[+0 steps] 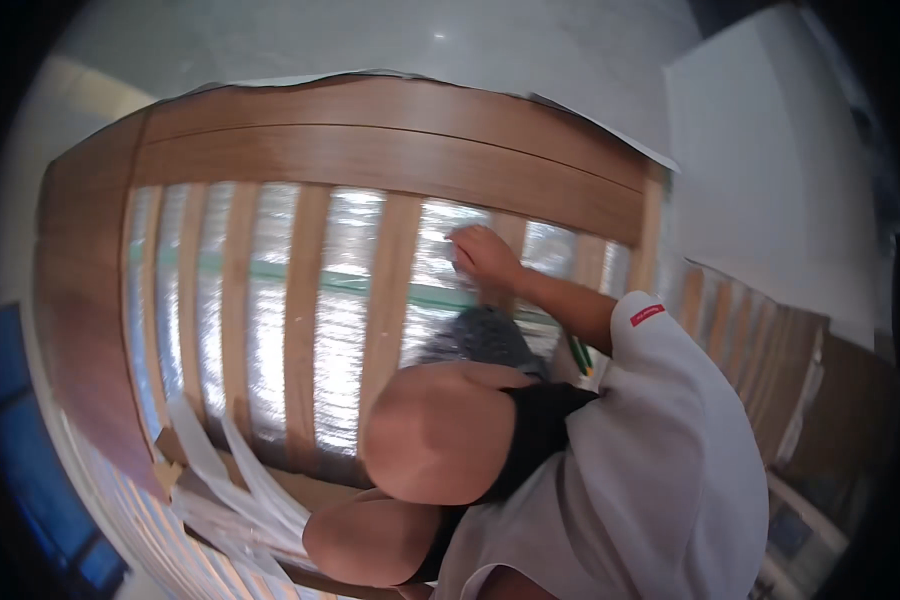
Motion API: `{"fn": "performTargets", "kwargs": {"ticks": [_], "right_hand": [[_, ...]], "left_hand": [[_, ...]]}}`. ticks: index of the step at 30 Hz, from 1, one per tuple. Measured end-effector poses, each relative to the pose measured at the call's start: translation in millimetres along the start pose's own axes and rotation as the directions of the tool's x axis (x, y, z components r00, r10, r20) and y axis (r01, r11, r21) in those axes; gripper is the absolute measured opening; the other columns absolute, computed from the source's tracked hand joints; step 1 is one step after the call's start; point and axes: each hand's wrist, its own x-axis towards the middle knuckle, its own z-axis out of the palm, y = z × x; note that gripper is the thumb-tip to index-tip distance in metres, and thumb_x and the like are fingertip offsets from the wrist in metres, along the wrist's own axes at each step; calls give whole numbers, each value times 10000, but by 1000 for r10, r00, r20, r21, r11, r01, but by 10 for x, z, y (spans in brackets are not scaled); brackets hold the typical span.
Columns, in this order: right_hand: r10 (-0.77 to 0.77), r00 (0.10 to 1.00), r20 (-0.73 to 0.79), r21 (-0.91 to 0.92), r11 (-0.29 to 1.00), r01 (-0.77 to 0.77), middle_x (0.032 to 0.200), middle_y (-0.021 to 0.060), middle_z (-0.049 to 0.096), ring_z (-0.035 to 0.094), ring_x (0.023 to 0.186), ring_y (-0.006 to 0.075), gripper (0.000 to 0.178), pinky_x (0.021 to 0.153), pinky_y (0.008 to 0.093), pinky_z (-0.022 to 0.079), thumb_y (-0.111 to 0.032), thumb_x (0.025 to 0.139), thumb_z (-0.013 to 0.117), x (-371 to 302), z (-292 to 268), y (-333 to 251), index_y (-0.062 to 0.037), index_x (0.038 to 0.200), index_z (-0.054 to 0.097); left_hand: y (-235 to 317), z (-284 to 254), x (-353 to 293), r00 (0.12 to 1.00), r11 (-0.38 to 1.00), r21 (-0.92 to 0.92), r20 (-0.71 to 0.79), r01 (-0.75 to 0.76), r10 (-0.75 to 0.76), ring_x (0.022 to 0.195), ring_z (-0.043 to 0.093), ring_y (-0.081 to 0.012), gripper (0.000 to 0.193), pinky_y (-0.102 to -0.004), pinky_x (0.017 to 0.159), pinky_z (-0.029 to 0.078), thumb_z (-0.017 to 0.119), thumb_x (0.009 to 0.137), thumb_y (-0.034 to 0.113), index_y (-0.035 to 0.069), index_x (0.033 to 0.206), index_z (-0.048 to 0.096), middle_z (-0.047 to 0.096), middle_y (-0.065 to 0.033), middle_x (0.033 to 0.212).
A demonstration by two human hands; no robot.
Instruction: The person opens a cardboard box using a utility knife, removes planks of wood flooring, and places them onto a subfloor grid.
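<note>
The wooden frame (390, 105) is reddish brown, one dark line (370, 126) along its far edge. Its paler tan slats (308, 300) stripe the silvery wrapping (270, 345), which a green band (345, 282) crosses. Whitish plastic (215, 465) marks the near left corner. By the right edge, the person's off-white shirt (660, 430) bears a red label (647, 316); the shorts (530, 425) are black, the shoe (488, 335) grey.

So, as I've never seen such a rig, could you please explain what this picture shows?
No machine here: a person works bare-handed, seen from a fisheye camera on their head looking down, so straight edges bend. Below are their knees and a slatted wooden frame; silver wrapping and a green strip show between its slats, with loose translucent plastic at lower left. The right hand, fingers curled, is over the frame; whether it holds anything is unclear. The left hand can't be made out.
</note>
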Motion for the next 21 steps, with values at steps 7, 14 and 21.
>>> {"fn": "performTargets", "kwargs": {"ticks": [7,14,21], "right_hand": [[580,806,-120,-263,764,-589,1123,199,568,530,1051,406,431,897,474,442,-213,792,719,-2430,-812,-412,-13,1134,551],[868,496,25,-226,489,-843,1100,241,561,551,1026,430,509,872,491,459,-285,759,762,-2984,-695,-362,2,1106,527],[814,581,7,-184,572,-799,1075,271,570,555,1041,426,592,884,488,426,-425,811,675,-2875,-428,-143,30,1159,524]], "left_hand": [[-66,-32,137,996,983,159,4,-88,88,846,606,-467,614,-556,808,478,560,915,456,-95,1183,583,635,-299,971],[-362,132,-18,984,964,221,135,-145,117,866,602,-470,626,-559,822,475,551,918,457,-96,1213,569,629,-302,992],[-264,397,-327,936,888,-351,-77,297,-343,1332,334,-491,609,-511,1128,269,409,988,327,-139,1379,381,323,-359,1448]]}}
